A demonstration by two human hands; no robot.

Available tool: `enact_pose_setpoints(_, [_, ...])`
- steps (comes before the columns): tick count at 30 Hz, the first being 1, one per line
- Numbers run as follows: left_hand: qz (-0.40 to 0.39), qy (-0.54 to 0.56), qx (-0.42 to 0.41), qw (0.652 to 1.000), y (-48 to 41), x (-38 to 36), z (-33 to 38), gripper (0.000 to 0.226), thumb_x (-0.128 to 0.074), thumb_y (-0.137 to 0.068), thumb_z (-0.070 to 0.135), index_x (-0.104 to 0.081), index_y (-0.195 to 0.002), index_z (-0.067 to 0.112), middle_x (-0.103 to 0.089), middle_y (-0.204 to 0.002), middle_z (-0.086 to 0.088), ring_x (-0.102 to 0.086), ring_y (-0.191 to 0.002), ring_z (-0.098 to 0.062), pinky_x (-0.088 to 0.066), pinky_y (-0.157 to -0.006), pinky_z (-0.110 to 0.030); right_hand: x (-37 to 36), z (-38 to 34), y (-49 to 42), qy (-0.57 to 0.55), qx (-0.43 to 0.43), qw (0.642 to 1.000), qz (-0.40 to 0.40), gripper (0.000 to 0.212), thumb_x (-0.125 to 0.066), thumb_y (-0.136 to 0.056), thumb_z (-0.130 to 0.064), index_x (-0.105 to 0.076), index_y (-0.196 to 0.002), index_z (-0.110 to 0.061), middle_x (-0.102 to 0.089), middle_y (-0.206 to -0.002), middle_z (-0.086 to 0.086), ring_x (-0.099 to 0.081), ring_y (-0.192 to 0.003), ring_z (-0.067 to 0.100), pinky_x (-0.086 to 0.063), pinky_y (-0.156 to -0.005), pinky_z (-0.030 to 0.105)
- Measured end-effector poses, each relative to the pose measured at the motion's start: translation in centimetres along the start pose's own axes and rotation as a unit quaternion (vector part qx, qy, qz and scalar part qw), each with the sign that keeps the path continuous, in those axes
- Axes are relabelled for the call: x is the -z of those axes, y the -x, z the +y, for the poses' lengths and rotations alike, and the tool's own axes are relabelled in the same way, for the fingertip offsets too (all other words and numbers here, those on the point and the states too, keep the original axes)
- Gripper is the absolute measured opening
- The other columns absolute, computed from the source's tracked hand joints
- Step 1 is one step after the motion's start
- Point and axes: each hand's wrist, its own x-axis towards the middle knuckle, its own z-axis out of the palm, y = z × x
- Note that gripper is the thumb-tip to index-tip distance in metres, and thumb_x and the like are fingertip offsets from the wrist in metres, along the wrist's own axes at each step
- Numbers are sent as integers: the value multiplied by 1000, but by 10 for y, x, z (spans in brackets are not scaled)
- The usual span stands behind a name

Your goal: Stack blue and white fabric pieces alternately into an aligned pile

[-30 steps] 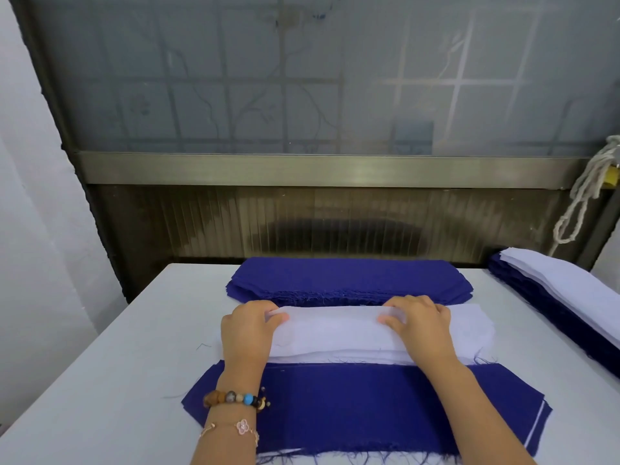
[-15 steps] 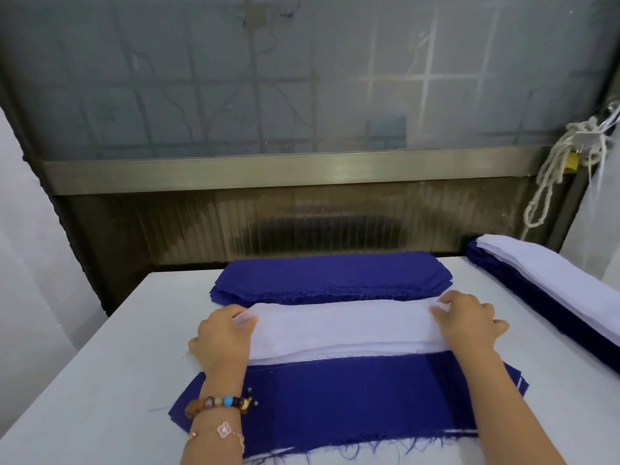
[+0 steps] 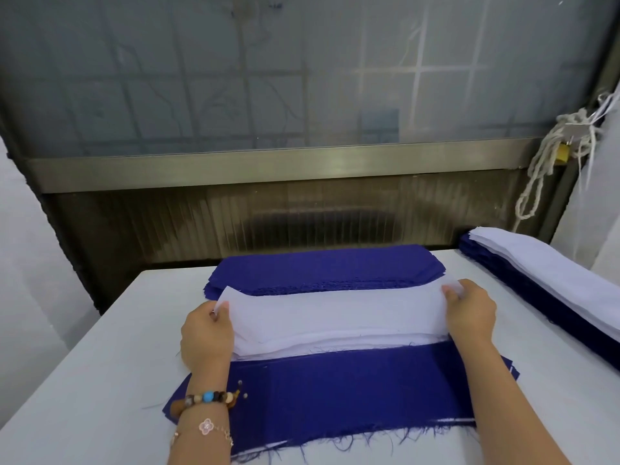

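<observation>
A long, thin white fabric strip [image 3: 335,307] was held at both ends. The left hand [image 3: 206,333] was curled round its left end, and the right hand [image 3: 471,312] pinched its right end between thumb and fingers. The strip was drawn fairly taut between them. Its far edge was raised off the low stack of white fabric pieces [image 3: 335,342] beneath, presumably so that a single layer could be parted from the rest without its neighbours being dragged along. The grip at both ends was judged to keep the limp cloth flat and straight for laying down.

The white stack lay in the middle of the pale grey table [image 3: 84,380]. A stack of dark blue fabric pieces [image 3: 328,266] was set on its far side and the alternating pile [image 3: 335,387] on its near side. The top layer of that pile was a frayed dark blue piece, and slivers of white were seen at its near edge, which suggested white layers below. A white piece was therefore judged to be due there next. The three were ranged in close rows, it seemed, so that each piece needed only a short carry toward the person.

A further pile of blue pieces topped with white [image 3: 536,280] lay well apart along the table's right side. A beaded bracelet [image 3: 208,397] was worn on the left wrist.
</observation>
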Motion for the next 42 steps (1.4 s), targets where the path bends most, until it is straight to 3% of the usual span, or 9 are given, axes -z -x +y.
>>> enact_pose_setpoints(5, [-2, 11, 11, 1000, 1, 3, 4, 29, -48, -100, 20, -65, -116, 2, -65, -117, -19, -59, -107, -34, -46, -90, -44, -2, 1, -1, -13, 0, 1000, 7, 32, -47, -100, -20, -56, -125, -2, -59, -122, 22, -56, -108, 39, -45, -92, 43])
enact_pose_setpoints(9, [-9, 9, 35, 999, 2, 3, 3, 25, -48, -98, 16, -66, -108, 0, -65, -111, -20, -57, -96, -31, -46, -86, -41, -3, 5, -3, -14, 5, 1000, 16, 28, -42, -102, -19, -57, -114, 1, -61, -110, 23, -55, -92, 34, -42, -80, 38])
enact_pose_setpoints(15, [-20, 12, 23, 999, 3, 0, -1, 26, -49, -97, 11, -67, -110, -3, -66, -110, -22, -59, -98, -35, -47, -86, -43, -11, 8, 6, 13, 13, 1000, 6, 28, -35, -103, -12, -54, -117, 4, -61, -106, 25, -56, -91, 37, -37, -73, 34])
enact_pose_setpoints(21, [-2, 6, -24, 1000, 10, -7, -4, 29, -55, -97, 26, -69, -91, 2, -68, -91, -16, -54, -79, -24, -39, -70, -32, -2, 5, 3, 109, 75, 989, -67, 25, -35, -101, -6, -48, -122, -2, -53, -88, 11, -43, -67, 15, -38, -67, 30])
enact_pose_setpoints(28, [27, -4, -28, 999, 12, -3, -1, 30, -55, -97, 24, -69, -84, 1, -66, -83, -18, -53, -74, -28, -38, -67, -34, 15, 25, -4, 27, 124, 985, -121, 23, -43, -101, -17, -49, -122, -8, -54, -92, 3, -58, -74, 20, -46, -73, 29])
enact_pose_setpoints(32, [-8, -57, -2, 998, 2, 4, 1, 28, -54, -97, 27, -70, -95, 4, -67, -99, -19, -55, -87, -32, -40, -77, -39, 21, 33, -6, -41, 120, 985, -118, 22, -47, -99, -18, -52, -118, -7, -62, -100, 9, -56, -84, 23, -40, -76, 30])
enact_pose_setpoints(35, [-47, -56, -58, 996, -8, 16, 0, 23, -58, -95, 24, -69, -84, 8, -69, -89, -14, -57, -82, -28, -42, -77, -36, 30, 32, -10, -56, 125, 983, -118, 14, -50, -98, -19, -53, -108, -10, -57, -95, 2, -51, -88, 21, -37, -73, 28])
enact_pose_setpoints(39, [-88, 26, -87, 992, -18, 41, -4, 14, -65, -91, 21, -69, -78, 18, -69, -81, 2, -60, -78, -16, -45, -69, -31, 47, 26, -12, -66, 139, 977, -150, 9, -55, -95, -18, -53, -86, -17, -56, -77, -2, -51, -70, 12, -34, -58, 21])
enact_pose_setpoints(42, [-152, 100, -32, 983, -28, 64, -19, 14, -71, -86, 24, -72, -74, 17, -68, -70, 4, -58, -69, -19, -49, -65, -30, 62, 23, -10, -95, 115, 962, -229, 15, -58, -92, -14, -51, -79, -12, -53, -60, 1, -47, -52, 13, -37, -52, 22])
